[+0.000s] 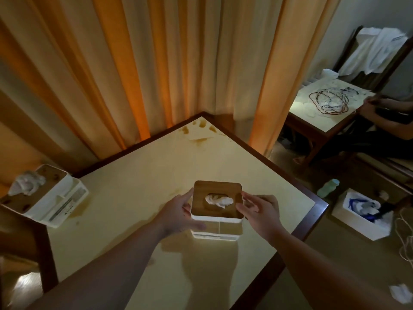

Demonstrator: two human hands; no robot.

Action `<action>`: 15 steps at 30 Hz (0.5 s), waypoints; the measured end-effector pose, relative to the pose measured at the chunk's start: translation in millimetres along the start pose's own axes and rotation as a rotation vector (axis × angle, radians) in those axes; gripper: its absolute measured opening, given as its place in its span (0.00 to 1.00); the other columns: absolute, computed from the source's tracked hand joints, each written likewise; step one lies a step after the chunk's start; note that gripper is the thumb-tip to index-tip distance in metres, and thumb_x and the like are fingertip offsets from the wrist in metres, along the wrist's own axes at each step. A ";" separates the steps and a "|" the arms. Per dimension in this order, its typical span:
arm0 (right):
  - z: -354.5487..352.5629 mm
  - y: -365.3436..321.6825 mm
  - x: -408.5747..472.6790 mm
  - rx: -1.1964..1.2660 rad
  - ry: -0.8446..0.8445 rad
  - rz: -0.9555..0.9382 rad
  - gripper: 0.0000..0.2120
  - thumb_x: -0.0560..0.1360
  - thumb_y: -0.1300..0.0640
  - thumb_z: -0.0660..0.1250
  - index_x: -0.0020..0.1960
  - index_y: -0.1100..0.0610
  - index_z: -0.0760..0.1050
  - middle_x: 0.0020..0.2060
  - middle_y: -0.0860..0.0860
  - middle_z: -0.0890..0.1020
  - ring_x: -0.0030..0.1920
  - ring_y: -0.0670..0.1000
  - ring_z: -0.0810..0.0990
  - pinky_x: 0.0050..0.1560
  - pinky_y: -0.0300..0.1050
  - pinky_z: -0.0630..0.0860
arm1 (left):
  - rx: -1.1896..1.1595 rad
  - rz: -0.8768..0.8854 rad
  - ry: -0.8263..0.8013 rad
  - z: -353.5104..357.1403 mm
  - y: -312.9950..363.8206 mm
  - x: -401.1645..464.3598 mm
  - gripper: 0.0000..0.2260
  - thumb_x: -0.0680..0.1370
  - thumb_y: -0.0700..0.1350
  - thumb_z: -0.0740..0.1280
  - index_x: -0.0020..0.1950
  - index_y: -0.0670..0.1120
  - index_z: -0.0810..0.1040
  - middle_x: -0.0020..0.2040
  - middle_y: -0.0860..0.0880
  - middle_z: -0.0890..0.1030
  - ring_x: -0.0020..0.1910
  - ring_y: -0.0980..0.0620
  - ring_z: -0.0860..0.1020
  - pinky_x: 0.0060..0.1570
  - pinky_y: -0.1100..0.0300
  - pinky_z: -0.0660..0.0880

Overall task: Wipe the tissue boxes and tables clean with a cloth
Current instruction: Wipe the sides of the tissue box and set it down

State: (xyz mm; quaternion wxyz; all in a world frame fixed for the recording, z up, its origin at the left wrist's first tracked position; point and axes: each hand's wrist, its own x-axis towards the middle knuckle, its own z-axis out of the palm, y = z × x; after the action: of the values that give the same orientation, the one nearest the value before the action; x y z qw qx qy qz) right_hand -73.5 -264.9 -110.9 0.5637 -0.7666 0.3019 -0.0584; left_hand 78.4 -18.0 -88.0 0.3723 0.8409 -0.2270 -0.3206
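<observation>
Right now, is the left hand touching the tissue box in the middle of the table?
Touching. The head view shows the left hand gripping the tissue box's left side.

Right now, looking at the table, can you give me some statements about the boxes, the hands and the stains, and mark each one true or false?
1. Both hands hold the near tissue box, the left hand on one side and the right hand on the other. True.
2. A cloth is in the right hand. False: no cloth shows in either hand.
3. Brown stains lie near the far corner of the table. True.
4. The second tissue box stands at the table's right edge. False: it stands at the left edge.
5. A tissue sticks out of the near box's wooden lid. True.
6. The curtains are blue. False: they are orange and cream.
</observation>
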 end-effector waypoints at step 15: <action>2.7 -10.8 -30.2 0.050 -0.268 -0.248 0.48 0.67 0.58 0.85 0.79 0.42 0.64 0.68 0.42 0.80 0.69 0.46 0.78 0.62 0.49 0.82 | -0.339 -0.044 -0.095 31.3 -5.7 -13.0 0.70 0.53 0.51 0.91 0.82 0.66 0.48 0.81 0.59 0.61 0.78 0.51 0.65 0.72 0.45 0.71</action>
State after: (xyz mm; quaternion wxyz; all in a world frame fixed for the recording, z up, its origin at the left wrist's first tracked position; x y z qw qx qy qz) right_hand -92.6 -244.8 -94.5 0.6062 -0.7846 0.1258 -0.0323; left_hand 48.0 -21.4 -103.9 0.4905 0.7546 -0.1685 -0.4019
